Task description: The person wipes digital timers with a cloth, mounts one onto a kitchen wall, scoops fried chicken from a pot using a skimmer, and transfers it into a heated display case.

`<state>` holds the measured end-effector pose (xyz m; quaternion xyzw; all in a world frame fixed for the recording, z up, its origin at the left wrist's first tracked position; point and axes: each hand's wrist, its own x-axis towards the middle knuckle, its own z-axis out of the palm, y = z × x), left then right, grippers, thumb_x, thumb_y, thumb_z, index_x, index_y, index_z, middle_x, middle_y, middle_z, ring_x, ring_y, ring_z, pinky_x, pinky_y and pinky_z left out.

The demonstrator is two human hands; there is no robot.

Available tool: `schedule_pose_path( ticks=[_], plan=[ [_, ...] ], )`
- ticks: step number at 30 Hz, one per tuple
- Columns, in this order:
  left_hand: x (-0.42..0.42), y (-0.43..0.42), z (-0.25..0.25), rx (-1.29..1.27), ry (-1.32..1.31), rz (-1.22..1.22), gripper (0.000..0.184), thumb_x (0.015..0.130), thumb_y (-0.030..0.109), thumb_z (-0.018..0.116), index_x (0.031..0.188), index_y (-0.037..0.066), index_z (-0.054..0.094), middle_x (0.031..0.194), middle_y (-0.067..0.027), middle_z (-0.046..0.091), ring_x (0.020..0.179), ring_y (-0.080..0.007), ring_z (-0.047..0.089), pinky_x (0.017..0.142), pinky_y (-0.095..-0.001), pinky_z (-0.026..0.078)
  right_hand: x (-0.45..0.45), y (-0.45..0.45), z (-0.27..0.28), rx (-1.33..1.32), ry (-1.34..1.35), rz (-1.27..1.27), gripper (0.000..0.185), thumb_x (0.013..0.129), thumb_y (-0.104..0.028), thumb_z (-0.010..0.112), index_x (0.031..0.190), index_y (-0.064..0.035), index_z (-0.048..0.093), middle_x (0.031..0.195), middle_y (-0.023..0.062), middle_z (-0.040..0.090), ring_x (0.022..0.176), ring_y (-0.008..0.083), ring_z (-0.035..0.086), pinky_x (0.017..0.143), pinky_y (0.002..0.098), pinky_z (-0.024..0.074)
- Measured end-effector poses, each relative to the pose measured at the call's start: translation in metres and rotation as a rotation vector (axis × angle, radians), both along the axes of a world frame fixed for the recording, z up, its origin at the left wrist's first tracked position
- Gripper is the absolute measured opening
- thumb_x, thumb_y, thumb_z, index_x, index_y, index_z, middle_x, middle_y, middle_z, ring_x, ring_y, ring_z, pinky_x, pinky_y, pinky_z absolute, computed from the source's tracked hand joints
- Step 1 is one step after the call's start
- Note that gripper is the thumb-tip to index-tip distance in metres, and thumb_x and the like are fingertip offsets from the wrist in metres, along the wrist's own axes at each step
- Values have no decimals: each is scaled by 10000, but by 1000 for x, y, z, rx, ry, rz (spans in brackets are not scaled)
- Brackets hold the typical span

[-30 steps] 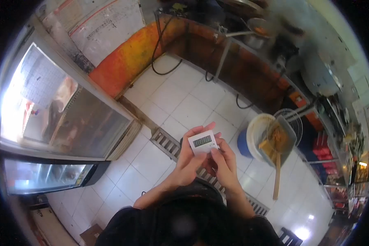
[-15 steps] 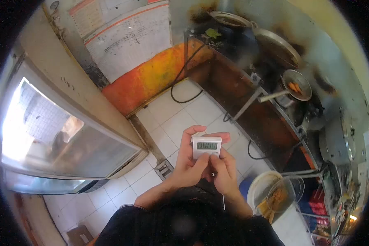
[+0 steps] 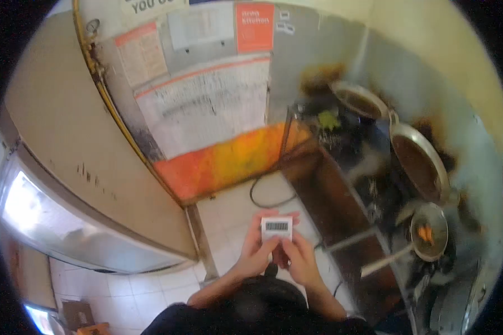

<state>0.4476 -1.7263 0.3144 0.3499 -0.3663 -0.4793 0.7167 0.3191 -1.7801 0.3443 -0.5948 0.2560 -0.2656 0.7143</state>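
Observation:
A small white digital timer [image 3: 276, 226] with a dark-digit display is held in front of my body, its screen facing up at me. My left hand [image 3: 255, 249] wraps around its left side, with fingers behind it and the thumb at the lower edge. From the right, my right hand [image 3: 300, 258] grips the timer too, its thumb close to the left one at the bottom. The display digits are too blurred to read. Parts of the fingers are hidden behind the timer.
A stove runs along the right wall, bearing a long-handled pan [image 3: 429, 233] with orange pieces in it. Two large round pans [image 3: 422, 162] lean at the back. A green leaf-like piece [image 3: 328, 119] lies on the stove. At left stands a fridge [image 3: 95, 223]; tiled floor [image 3: 223, 206] lies between.
My view has tilted up, so the wall posters and more of the stove wall show, and the tub at lower right has left the picture. Both hands keep hold of the timer.

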Motion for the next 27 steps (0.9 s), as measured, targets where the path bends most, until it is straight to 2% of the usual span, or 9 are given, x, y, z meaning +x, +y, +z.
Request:
schedule_pose_path(
  ticks=[3, 5, 7, 8, 10, 11, 20, 24, 27],
  plan=[
    [20, -45, -13, -26, -48, 32, 454, 952, -26, 380, 1383, 97, 308, 1442, -247, 465, 1282, -308, 523, 965, -385, 522, 20, -63, -17, -22, 121, 71, 231, 994, -187, 516, 1097, 13, 572, 746, 66, 630, 605, 129, 576, 558, 267, 473],
    [27, -69, -25, 119, 169, 36, 347, 1008, -7, 353, 1352, 25, 379, 1443, -187, 473, 1247, -261, 536, 1060, -408, 443, 32, -91, -29, -183, 186, -5, 238, 964, -140, 568, 1139, 21, 553, 811, 81, 640, 670, 136, 606, 601, 273, 510],
    [31, -96, -46, 104, 216, 42, 333, 1028, 24, 347, 1358, 25, 384, 1450, -171, 467, 1250, -255, 535, 1054, -394, 446, 44, -119, -38, -404, 237, -129, 464, 861, -49, 697, 1264, 43, 485, 1068, 157, 620, 906, 205, 656, 755, 310, 575],
    [35, -112, -54, 109, 274, 46, 321, 1048, 54, 340, 1364, 25, 390, 1456, -154, 460, 1252, -249, 533, 1049, -380, 449, 49, -132, -48, -416, 231, -136, 464, 861, -49, 697, 1264, 43, 485, 1068, 157, 620, 906, 205, 656, 755, 310, 575],
    [43, -147, -56, 194, 202, 81, 325, 1069, 107, 329, 1378, 21, 386, 1462, -134, 451, 1254, -236, 528, 1043, -385, 451, 64, -162, -74, -765, 244, -169, 631, 811, -53, 746, 1353, 28, 434, 1213, 192, 538, 1030, 245, 629, 775, 324, 583],
    [49, -165, -66, 171, 165, 111, 330, 1068, 105, 330, 1382, 19, 389, 1461, -124, 451, 1256, -231, 525, 1049, -382, 445, 74, -176, -81, -718, 234, -149, 713, 777, -58, 778, 1388, 24, 420, 1261, 203, 483, 1081, 276, 610, 815, 339, 587],
    [175, -295, -70, 38, 126, -66, 486, 1082, 202, 333, 1528, 23, 259, 1494, -111, 398, 1389, -214, 378, 1164, -360, 259, 198, -319, -73, -690, 183, -282, 675, 727, -94, 801, 1314, 8, 485, 1178, 186, 511, 1059, 293, 620, 876, 366, 579],
    [252, -345, -56, -41, 18, 91, 553, 1078, 320, 368, 1531, 22, 259, 1568, -125, 307, 1454, -228, 281, 1184, -370, 205, 274, -424, -53, -726, -65, -468, 582, 731, -90, 799, 1240, 19, 538, 1080, 131, 589, 972, 212, 637, 804, 318, 562],
    [330, -350, -73, 68, -318, 384, 480, 1056, 259, 443, 1449, -13, 405, 1502, -149, 413, 1407, -247, 359, 1164, -374, 260, 335, -540, -14, -829, -308, -645, 503, 752, -70, 783, 1195, 21, 561, 1052, 109, 645, 960, 165, 624, 807, 330, 534]
  ],
)
